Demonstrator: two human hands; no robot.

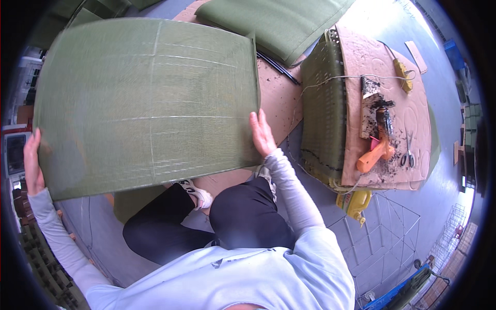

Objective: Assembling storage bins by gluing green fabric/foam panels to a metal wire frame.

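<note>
A large green panel [150, 108] with a woven texture and folded edges spans the space above my legs. Pale crease lines run across its face, which is slightly blurred. My left hand [33, 160] holds its left edge near the lower corner, fingers extended along the side. At the opposite edge my right hand [262, 133] presses with straight fingers, its palm turned inward. The panel is held between the two hands; its underside is hidden.
Right of me, cardboard [385, 62] covers a green perforated crate [323, 116]. On it lie an orange-handled glue gun [373, 155] with black residue, scissors [408, 150] and a yellow power socket [403, 76]. Another green panel [274, 23] lies behind. A yellow jug [357, 205] and wire racks [382, 232] are nearby.
</note>
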